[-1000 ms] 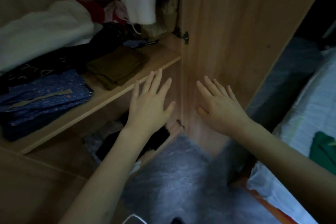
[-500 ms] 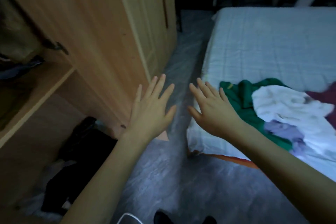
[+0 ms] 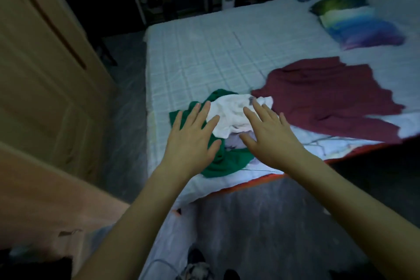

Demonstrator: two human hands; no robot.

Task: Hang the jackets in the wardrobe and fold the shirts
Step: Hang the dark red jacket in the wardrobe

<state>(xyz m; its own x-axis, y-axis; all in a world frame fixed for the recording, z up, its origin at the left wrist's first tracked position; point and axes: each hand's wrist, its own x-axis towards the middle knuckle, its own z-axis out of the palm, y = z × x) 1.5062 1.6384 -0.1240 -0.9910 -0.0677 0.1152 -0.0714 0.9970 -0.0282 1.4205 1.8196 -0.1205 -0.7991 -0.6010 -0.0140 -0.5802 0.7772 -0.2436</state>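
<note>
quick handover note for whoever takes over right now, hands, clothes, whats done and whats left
Left hand and right hand: both open, fingers spread, holding nothing, reaching over the pile at the near corner of the bed.
Pile: white garment lying on a green garment.
Maroon garment lies spread out to the right.
Done: nothing on the bed is folded.
Left: sort these three, fold the shirts, hang any jackets.

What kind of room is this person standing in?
Most likely a bedroom. A bed with a pale checked sheet fills the view, a wooden wardrobe door stands to its left, and loose clothes lie on the sheet: a green garment, a white one and a maroon one.
</note>
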